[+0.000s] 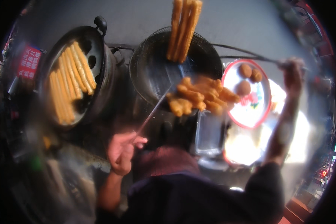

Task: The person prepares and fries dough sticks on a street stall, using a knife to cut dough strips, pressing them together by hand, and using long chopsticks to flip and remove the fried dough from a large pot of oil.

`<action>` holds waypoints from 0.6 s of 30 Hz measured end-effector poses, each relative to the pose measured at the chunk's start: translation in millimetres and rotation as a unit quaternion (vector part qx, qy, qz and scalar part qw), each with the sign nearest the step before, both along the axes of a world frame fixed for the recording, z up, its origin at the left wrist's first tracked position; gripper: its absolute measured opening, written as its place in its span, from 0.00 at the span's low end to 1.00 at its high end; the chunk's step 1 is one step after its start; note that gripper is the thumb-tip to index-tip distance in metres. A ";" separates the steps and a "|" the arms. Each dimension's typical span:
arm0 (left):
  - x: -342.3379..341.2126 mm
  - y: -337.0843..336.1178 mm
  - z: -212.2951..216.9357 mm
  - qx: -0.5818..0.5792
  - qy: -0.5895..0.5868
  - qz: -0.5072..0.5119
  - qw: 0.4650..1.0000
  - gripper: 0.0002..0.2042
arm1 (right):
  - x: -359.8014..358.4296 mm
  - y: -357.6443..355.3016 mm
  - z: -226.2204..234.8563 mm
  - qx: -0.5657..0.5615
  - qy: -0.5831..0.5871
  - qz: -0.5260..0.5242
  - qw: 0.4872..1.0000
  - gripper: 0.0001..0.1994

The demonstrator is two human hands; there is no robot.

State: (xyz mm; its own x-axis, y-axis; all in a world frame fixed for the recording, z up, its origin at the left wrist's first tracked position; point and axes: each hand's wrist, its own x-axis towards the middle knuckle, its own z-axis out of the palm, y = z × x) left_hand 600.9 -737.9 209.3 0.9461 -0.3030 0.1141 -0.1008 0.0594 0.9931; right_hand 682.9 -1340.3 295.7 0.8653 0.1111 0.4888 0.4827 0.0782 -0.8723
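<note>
My left hand (122, 152) is closed on a thin metal rod (152, 114), which slants up to the left edge of a blurred cluster of golden fried dough pieces (201, 95). What bears these pieces is hidden. Out at the right, my right hand (293, 71), smeared by motion, grips two long dark rods (246, 56) that run left to the rim of a black wok (158, 80). Several long fried dough sticks (183, 31) stand upright at the wok's far side, beside a wire mesh rim (155, 36).
At the left, a black pan (90, 41) with a perforated rack holds several fried dough sticks (70, 74). Right of the wok, a red-rimmed white tray (263, 108) carries round brown balls (244, 88). A rectangular metal tray (209, 136) sits nearer to me. A red sign (29, 61) shows far left.
</note>
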 end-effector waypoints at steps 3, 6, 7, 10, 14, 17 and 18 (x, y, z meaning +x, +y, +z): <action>41.4 -11.4 18.5 0.009 -0.047 0.056 0.997 0.16 | 36.6 -5.4 -40.8 0.041 0.014 -0.080 0.996 0.10; 110.9 -36.8 17.7 -0.004 -0.087 0.074 0.993 0.14 | 87.7 3.9 -86.7 0.071 0.049 -0.147 0.985 0.10; 140.8 -48.6 13.5 -0.009 -0.079 0.064 0.995 0.14 | 99.0 6.1 -95.8 0.054 0.071 -0.185 0.979 0.11; 234.3 -79.4 -26.4 0.005 -0.079 0.061 0.995 0.13 | 146.1 10.4 -128.3 0.066 0.098 -0.207 0.971 0.13; 265.0 -83.5 -39.2 0.058 -0.089 0.074 0.992 0.11 | 189.1 9.0 -171.1 0.131 0.073 -0.093 0.984 0.13; 246.0 -77.4 -26.0 0.088 -0.091 0.065 0.990 0.12 | 179.1 2.1 -169.7 0.091 0.086 -0.106 0.986 0.13; 227.3 -71.5 -20.8 0.100 -0.091 0.067 0.988 0.12 | 171.3 -0.8 -166.0 0.090 0.106 -0.121 0.983 0.13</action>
State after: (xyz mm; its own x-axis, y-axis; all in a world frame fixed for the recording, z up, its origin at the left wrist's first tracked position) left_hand 828.2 -809.4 188.5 0.9488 -0.2094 0.2366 -0.2725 -0.1632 0.9482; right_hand 854.1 -1341.2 129.6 0.9405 -0.1820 0.2870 0.3146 0.1468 -0.9378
